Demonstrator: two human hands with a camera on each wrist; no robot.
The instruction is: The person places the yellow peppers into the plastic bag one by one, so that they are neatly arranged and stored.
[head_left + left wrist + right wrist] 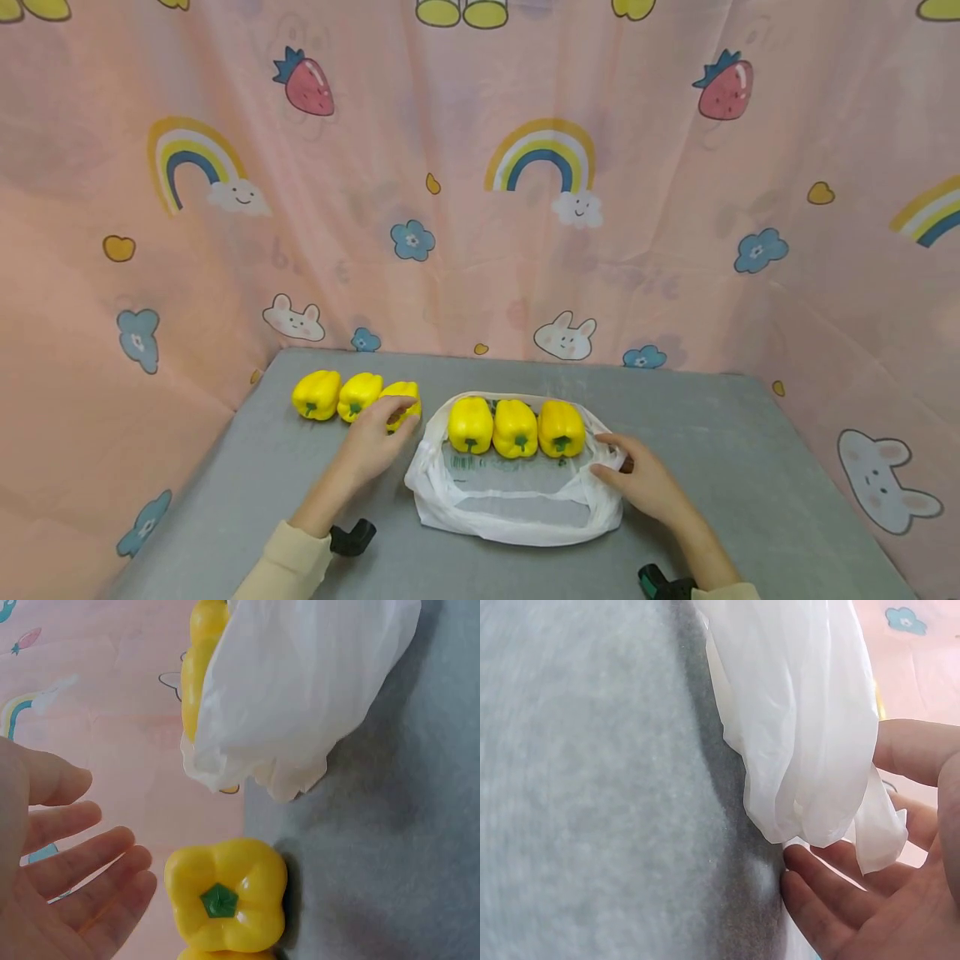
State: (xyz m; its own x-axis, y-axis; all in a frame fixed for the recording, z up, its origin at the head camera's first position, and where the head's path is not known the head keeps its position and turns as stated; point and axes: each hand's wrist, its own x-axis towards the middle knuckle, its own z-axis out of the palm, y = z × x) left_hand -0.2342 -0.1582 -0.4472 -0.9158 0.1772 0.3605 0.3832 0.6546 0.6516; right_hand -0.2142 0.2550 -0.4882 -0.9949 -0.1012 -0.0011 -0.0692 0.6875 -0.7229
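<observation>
A white plastic bag [517, 529] lies on the grey table, its mouth spread wide. Three yellow bell peppers [515, 429] sit side by side at its far part, stems toward me. To the left, three more yellow bell peppers [316, 395] stand in a row. My left hand [378, 437] is over the rightmost pepper of that row and partly hides it; in the left wrist view its fingers [105, 862] are spread beside a pepper [229, 896], apart from it. My right hand [652, 479] holds the bag's right edge between thumb and fingers, with white plastic [802, 750] hanging between them.
A pink curtain [480, 275] with printed rainbows, strawberries and rabbits hangs behind the table [697, 433] and along both sides. Black wrist devices [352, 538] are on both wrists, close over the table's near part.
</observation>
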